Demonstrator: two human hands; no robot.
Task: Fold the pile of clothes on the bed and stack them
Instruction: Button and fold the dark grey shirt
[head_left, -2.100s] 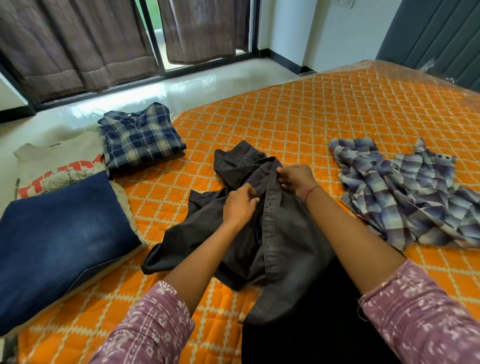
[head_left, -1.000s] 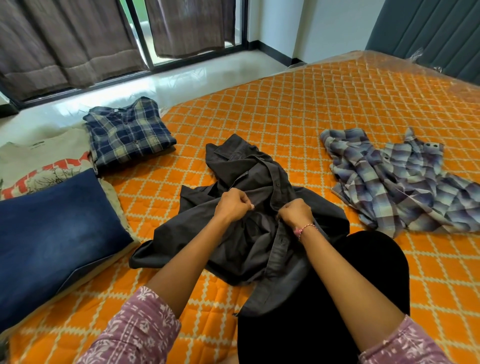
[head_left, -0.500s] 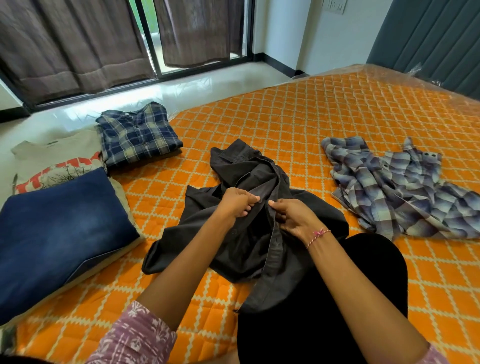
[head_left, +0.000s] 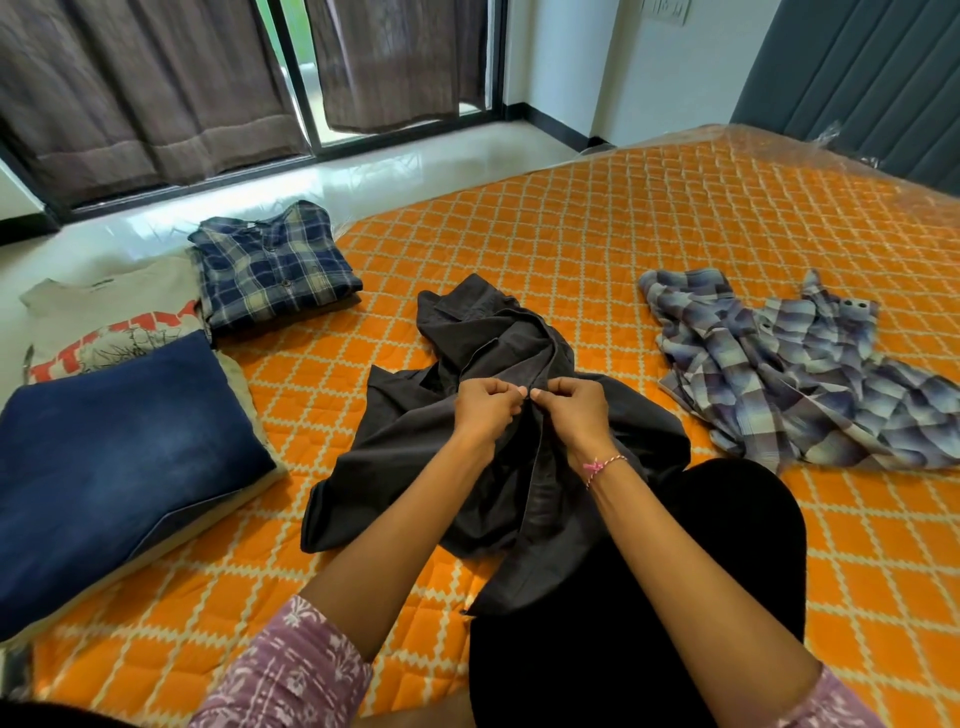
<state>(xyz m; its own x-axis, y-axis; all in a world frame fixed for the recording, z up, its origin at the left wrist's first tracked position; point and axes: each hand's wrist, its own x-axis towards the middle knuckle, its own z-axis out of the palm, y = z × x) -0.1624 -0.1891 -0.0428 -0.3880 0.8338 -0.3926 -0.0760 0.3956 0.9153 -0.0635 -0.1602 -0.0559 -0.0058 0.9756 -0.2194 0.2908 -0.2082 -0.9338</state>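
A crumpled dark grey shirt (head_left: 415, 452) lies on the orange quilted bed (head_left: 597, 234) in front of me. My left hand (head_left: 485, 408) and my right hand (head_left: 574, 410) meet at its front placket, each pinching one edge of the fabric, fingertips almost touching. To the right an unfolded pale blue plaid shirt (head_left: 795, 374) lies in a heap. At the left lie folded items: a dark blue plaid shirt (head_left: 270, 265), a beige printed T-shirt (head_left: 109, 322) and folded blue jeans (head_left: 114, 447) on top of it.
My black-clad knee (head_left: 675, 571) rests on the bed, under the shirt's lower edge. Beyond the bed's far edge are a glossy white floor (head_left: 363, 171), brown curtains (head_left: 145, 88) and a sliding glass door. A grey padded headboard (head_left: 857, 78) stands at the back right.
My hands have moved down the dark grey shirt's front and come together at the placket. The other clothes have stayed in place.
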